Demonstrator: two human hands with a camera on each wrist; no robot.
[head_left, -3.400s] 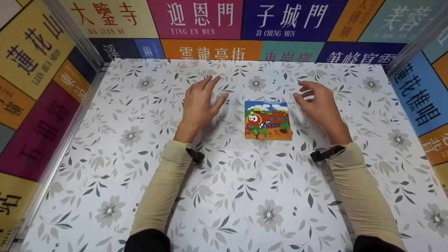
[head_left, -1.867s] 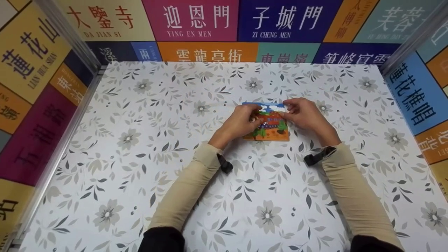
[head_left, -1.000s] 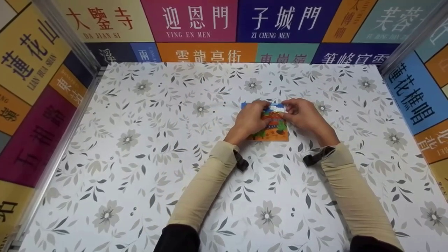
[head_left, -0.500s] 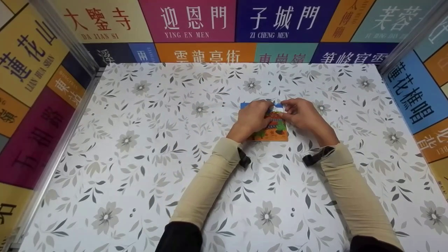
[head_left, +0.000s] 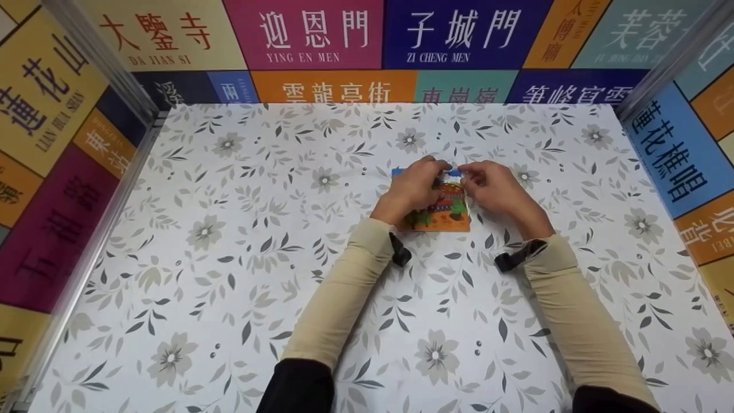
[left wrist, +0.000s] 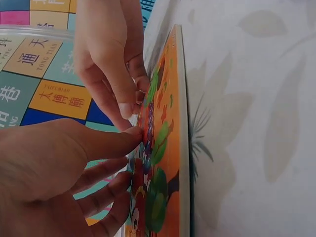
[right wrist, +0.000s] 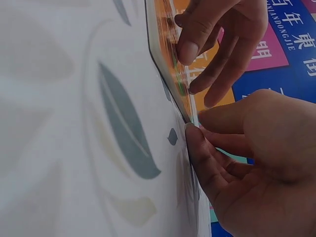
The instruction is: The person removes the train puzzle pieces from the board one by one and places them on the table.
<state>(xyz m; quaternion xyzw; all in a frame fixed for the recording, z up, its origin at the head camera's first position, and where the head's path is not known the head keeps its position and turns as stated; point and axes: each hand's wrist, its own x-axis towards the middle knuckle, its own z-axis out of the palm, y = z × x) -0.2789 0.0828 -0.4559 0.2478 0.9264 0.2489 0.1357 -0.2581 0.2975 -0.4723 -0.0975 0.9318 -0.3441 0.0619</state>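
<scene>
A small square picture board (head_left: 444, 221) with a cartoon train, much like a child's jigsaw puzzle, lies flat on the table. My left hand (head_left: 417, 184) reaches over its left half and hides the train's face. Its thumb and fingers stand apart, tips right at the printed face in the left wrist view, with nothing visible between them. My right hand (head_left: 492, 186) pinches the board's upper right corner between thumb and forefinger. The right wrist view shows these fingertips (right wrist: 191, 129) at the corner. In the left wrist view the board's pale thick edge (left wrist: 183, 128) faces the camera.
Leaf-and-flower patterned covering (head_left: 229, 287) spreads over the table. Colourful lettered panels (head_left: 321, 34) stand behind it and along both sides. Each cuff carries a black strap, one at the left wrist (head_left: 401, 252) and one at the right wrist (head_left: 516, 257).
Both hands have come in from either side of the board to reach it. The left then slid right across its face and lately shifted slightly upward; the right has kept at the corner.
</scene>
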